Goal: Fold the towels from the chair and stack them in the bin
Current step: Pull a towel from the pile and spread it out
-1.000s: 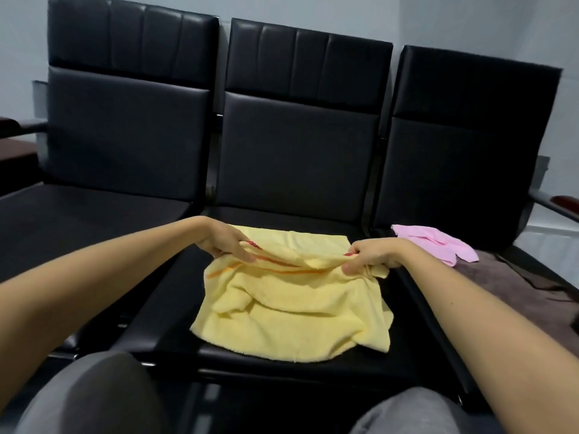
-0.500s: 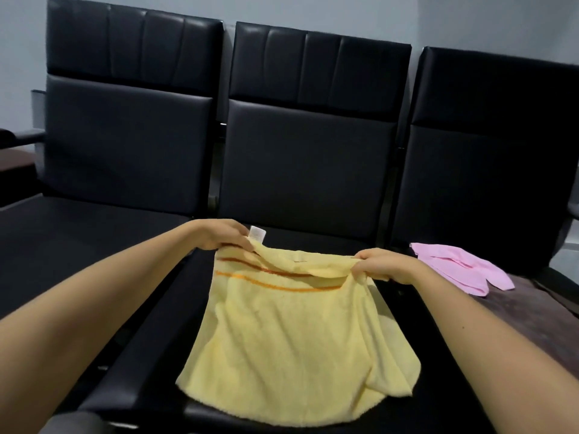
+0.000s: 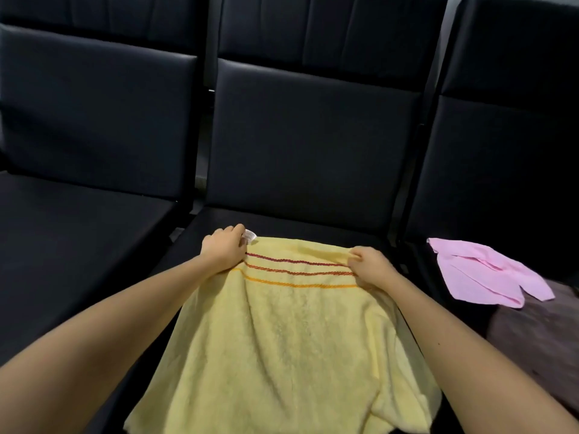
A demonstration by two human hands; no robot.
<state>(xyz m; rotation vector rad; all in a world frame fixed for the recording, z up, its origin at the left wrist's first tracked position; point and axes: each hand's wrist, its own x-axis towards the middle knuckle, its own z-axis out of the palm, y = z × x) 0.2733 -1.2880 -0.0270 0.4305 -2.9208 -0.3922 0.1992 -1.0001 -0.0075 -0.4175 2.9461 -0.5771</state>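
A yellow towel (image 3: 288, 346) with red and orange stripes near its far edge lies spread over the middle black chair seat (image 3: 282, 222) and hangs over the seat's front edge. My left hand (image 3: 224, 247) pinches its far left corner, beside a small white label (image 3: 249, 235). My right hand (image 3: 369, 266) pinches the far right corner. A pink towel (image 3: 482, 272) lies crumpled on the right chair, partly over a brown towel (image 3: 539, 336). No bin is in view.
Three black padded chairs stand side by side: the left seat (image 3: 72, 242), the middle one, and the right backrest (image 3: 507, 151). Gaps with metal frame parts separate the seats.
The towel was bunched a second ago; both hands lifted its far edge and laid it out flat toward the backrest. The view has come closer and tilted down.
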